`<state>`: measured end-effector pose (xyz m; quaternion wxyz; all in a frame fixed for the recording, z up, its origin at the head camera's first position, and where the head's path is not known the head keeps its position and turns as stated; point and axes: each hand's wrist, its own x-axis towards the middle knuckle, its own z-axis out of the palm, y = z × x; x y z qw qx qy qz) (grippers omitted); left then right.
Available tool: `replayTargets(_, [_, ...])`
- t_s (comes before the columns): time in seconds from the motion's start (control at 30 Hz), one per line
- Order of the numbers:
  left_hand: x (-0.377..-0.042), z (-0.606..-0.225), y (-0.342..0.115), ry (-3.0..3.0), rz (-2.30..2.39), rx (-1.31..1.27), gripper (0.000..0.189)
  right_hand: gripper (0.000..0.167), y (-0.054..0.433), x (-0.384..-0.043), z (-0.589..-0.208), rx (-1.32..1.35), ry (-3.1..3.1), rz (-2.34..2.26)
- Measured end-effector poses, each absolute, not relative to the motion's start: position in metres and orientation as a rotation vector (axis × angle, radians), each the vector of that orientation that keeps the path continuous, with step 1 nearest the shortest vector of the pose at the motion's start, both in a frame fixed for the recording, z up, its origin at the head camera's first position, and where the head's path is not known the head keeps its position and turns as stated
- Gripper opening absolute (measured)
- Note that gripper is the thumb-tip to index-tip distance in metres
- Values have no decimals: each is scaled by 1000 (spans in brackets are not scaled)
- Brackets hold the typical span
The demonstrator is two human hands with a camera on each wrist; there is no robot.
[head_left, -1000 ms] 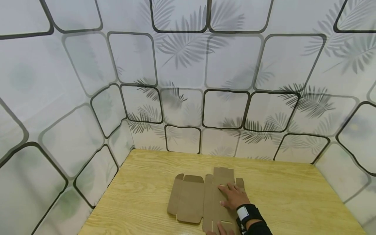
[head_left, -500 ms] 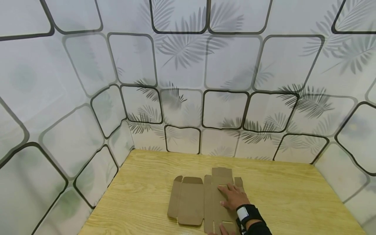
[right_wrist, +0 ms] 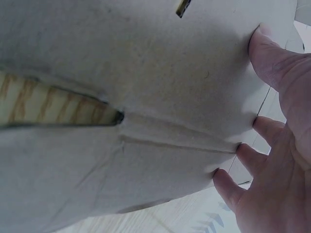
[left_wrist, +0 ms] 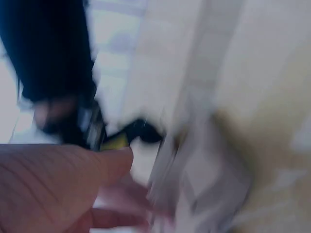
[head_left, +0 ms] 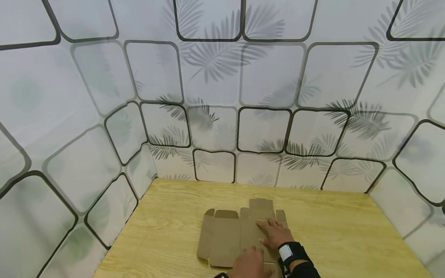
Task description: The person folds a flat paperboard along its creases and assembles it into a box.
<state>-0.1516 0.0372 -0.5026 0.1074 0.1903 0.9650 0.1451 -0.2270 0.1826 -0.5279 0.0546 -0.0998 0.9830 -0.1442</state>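
Note:
A flat, unfolded cardboard box (head_left: 225, 237) lies on the wooden table, with its flaps spread out and slits cut in it. My right hand (head_left: 276, 233) rests on its right-hand panel, fingers spread and fairly straight. In the right wrist view the fingertips (right_wrist: 226, 184) press on the cardboard, across a crease and a slot where the table shows through. Near the bottom of the head view, my left hand (head_left: 248, 263) is over the nearer part of the box. Its fingers are blurred in the left wrist view, so their contact with the cardboard (left_wrist: 214, 179) is unclear.
The wooden table (head_left: 340, 231) reaches back to a patterned curtain (head_left: 267, 127), which also hangs at the left and right sides. Dark wristbands (head_left: 294, 253) circle the wrists.
My left hand has come up from the bottom edge, further over the box. My right hand stays on its panel. The head view has shifted slightly.

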Motion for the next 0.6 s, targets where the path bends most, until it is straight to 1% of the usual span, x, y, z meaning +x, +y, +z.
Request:
replayTargets(0.07, [-165,-489,17,2911,406,710,54,56,182,-228,-529,-294,2989,-427])
replayTargets(0.13, [-179,-488,-1,3002,291,791,60,56,181,-227,-529,-287,2997,-417])
replayTargets(0.23, [-197,-494,-23,3033,198,751,69,55,180,-226,-531,-297,3012,-415])
replayTargets(0.37, [-214,-506,-48,2981,253,658,82,55,179,-224,-531,-311,3030,-423])
replayTargets(0.47, [-221,-511,-60,2978,217,638,90,55,178,-223,-527,-320,3033,-413])
replayTargets(0.6, [-221,-513,-66,3013,161,631,95,56,181,-227,-523,-316,3015,-408])
